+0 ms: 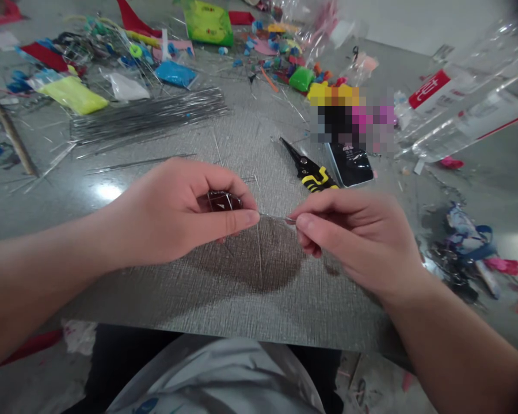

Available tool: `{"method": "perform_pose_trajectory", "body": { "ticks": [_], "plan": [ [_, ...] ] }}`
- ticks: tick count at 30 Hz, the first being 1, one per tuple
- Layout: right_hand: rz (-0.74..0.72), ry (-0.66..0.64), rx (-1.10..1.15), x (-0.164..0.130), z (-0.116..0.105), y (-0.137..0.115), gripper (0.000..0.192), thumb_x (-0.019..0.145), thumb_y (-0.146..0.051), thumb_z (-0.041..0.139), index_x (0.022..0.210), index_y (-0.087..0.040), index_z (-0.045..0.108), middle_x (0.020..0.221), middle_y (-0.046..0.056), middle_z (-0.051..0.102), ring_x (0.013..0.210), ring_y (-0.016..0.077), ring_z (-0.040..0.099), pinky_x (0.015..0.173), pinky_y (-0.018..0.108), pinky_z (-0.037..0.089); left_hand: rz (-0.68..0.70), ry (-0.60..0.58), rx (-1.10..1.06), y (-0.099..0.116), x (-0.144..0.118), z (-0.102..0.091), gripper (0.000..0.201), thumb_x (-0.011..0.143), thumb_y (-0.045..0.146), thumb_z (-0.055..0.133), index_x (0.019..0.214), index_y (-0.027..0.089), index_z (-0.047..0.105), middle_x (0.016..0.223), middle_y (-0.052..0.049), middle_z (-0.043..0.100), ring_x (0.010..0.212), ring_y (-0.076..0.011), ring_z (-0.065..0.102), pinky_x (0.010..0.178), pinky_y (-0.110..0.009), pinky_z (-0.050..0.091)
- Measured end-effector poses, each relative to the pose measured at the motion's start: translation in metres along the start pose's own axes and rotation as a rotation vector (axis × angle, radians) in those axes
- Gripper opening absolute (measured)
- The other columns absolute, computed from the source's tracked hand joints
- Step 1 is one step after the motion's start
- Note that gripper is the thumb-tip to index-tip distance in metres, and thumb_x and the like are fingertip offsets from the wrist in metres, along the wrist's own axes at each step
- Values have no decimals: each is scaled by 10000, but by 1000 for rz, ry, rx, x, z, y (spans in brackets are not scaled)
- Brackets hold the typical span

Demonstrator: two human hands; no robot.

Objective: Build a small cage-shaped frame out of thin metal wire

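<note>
Lap: pale cloth (216, 374) at bottom edge, below table (242, 299) rim.

Left hand (176, 213): fingers curled shut round small dark red piece (223, 200), thumb and forefinger pinched at one end of wire (273, 217); piece cupped in palm, likely to steady it against the pull.

Right hand (354, 236): thumb and forefinger pinched on other end of wire, remaining fingers folded under; close beside left hand, wire stretched taut between, just above table.

Wire: thin, silvery, bridging both pinches; second thin strand (259, 253) dropping from near left fingertip toward table, end unclear.

Cutters (311, 169): black with yellow grips, flat on table just beyond right hand, within easy reach.

Black tin (350, 164): touching cutters, far side from left hand.

Wire bundle (147, 115): grey straight lengths laid together, well beyond left hand, stock kept sorted.

Yellow packet (75, 95), blue packet (176, 73), green packet (207, 23): farther beyond bundle, among coloured scraps.

Clear bags (470, 98): far beyond right hand.
</note>
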State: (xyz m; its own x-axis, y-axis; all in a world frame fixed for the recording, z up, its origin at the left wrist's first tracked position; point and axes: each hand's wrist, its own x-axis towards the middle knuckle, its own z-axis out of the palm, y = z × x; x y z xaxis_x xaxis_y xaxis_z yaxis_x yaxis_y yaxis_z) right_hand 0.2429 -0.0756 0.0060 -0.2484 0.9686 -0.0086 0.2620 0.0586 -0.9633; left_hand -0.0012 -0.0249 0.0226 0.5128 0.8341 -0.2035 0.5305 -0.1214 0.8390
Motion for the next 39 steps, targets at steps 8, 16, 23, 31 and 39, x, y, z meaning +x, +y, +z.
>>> {"method": "perform_pose_trajectory", "body": {
  "ticks": [8, 16, 23, 31, 39],
  "plan": [
    [-466, 201, -639, -2, 6, -1, 118, 956, -205, 624, 924, -265, 721, 853, 33, 730, 731, 184, 666, 696, 347, 549, 164, 40, -13, -15, 6, -1, 128, 905, 354, 705, 865, 236, 737, 598, 19, 680, 488, -115, 603, 420, -222, 397],
    [-599, 123, -809, 1, -2, -1, 127, 971, -186, 597, 951, -250, 705, 959, 58, 741, 806, 199, 689, 724, 359, 548, 153, 44, 20, -9, 2, 2, 170, 887, 384, 727, 875, 214, 727, 602, 39, 644, 465, -76, 501, 391, -191, 333],
    [-681, 89, -938, 1, -7, -4, 117, 975, -170, 608, 958, -249, 693, 944, 50, 725, 884, 218, 655, 818, 390, 543, 188, 33, 40, -14, 2, 2, 166, 916, 368, 673, 889, 217, 736, 605, 25, 665, 501, -106, 584, 442, -208, 379],
    [-773, 190, -1127, -6, 6, -11, 160, 939, -124, 624, 926, -259, 708, 868, 53, 731, 851, 239, 641, 764, 406, 533, 106, -24, -46, -8, 6, 4, 189, 933, 349, 640, 814, 216, 703, 539, 30, 625, 450, -102, 548, 414, -216, 376],
    [-799, 253, -1163, -4, 13, -2, 148, 932, -119, 627, 946, -256, 681, 874, 66, 723, 834, 250, 623, 720, 421, 520, 150, -44, -81, -16, 8, 6, 219, 953, 329, 602, 810, 205, 714, 551, 15, 638, 444, -101, 568, 425, -214, 395]
  ]
}}
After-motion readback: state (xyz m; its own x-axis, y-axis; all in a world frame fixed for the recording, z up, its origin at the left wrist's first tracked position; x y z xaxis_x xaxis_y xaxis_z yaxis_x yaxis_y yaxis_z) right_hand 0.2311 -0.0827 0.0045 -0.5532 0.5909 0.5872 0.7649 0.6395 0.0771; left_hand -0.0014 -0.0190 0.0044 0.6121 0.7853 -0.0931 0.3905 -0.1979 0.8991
